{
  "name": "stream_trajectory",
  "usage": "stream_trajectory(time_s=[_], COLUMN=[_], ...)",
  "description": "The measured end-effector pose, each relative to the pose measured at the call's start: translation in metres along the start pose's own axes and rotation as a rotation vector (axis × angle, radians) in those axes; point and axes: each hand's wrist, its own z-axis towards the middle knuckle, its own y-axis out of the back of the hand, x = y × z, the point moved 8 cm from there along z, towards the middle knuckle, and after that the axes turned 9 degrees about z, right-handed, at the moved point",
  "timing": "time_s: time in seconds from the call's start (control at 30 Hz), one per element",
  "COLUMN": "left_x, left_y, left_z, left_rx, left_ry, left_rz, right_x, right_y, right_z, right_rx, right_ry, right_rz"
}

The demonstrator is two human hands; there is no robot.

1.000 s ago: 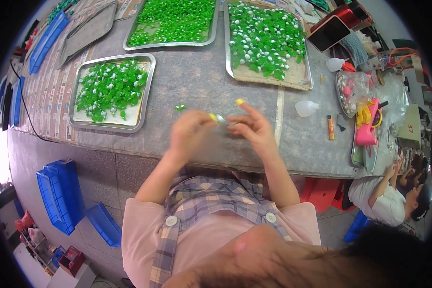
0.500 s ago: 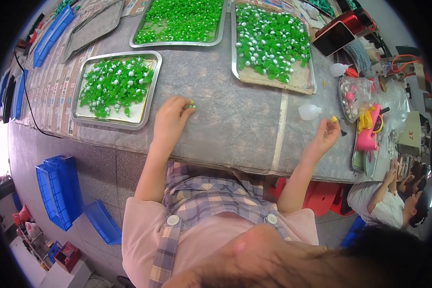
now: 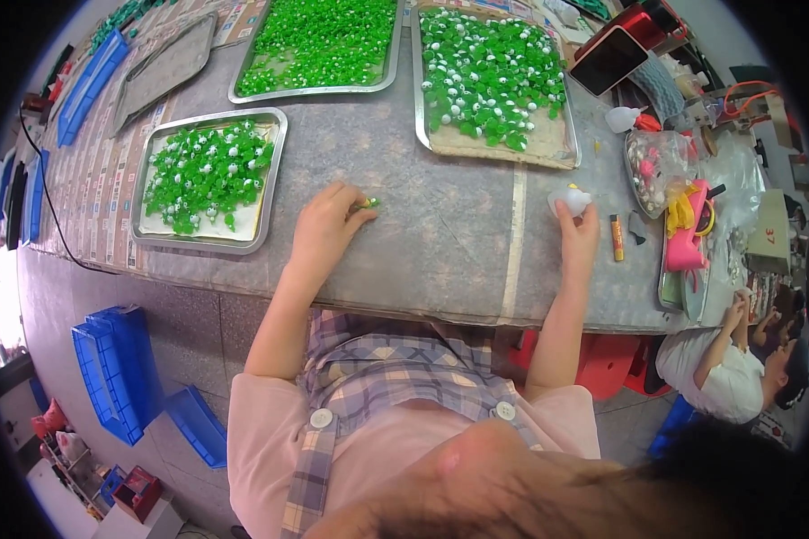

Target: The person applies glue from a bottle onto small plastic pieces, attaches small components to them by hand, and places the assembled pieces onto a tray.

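Observation:
My left hand [image 3: 331,220] is over the grey table, thumb and forefinger pinched on a small green piece [image 3: 374,203] with a light spot. A bit of yellow shows at its fingertip. My right hand [image 3: 579,235] has its fingers closed around a small white squeeze bottle [image 3: 559,205], with yellow showing at the fingertips there too. Beside that hand a slim yellow-and-dark tube [image 3: 617,238] lies on the table. To the left of my left hand is a metal tray [image 3: 277,171] of green pieces with white balls.
Two larger trays stand farther back, one [image 3: 318,93] with tiny green pieces, one [image 3: 494,158] with green-and-white pieces. A phone-like screen [image 3: 609,61], another bottle [image 3: 622,119] and a pink item [image 3: 686,244] are at the right. A person [image 3: 715,368] sits beyond. Blue bins [image 3: 112,373] are on the floor.
My right hand has moved left from beside the tube and taken hold of the white bottle. The tube now shows uncovered. My left hand still pinches the green piece, shifted slightly right.

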Motion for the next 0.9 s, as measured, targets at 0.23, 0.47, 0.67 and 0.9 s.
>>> stream_trajectory(time_s=[0.23,0.47,0.67,0.9], left_x=[0.013,0.006,0.017,-0.012], left_y=[0.012,0.008,0.005,-0.030], left_z=[0.001,-0.001,-0.004,-0.005], left_rx=[-0.077,0.010,0.002,0.030], left_ry=[-0.035,-0.028,0.051,0.199], left_rz=[-0.070,-0.022,-0.172,-0.967], right_x=[0.010,0.005,0.049,0.064], right_y=[0.000,0.001,-0.009,-0.123], right_z=[-0.003,-0.005,-0.034,-0.114], right_rx=[-0.047,-0.050,-0.044,0.659], right_ry=[0.065,0.113,0.167,-0.170], right_rz=[-0.195,-0.109,0.306,0.683])
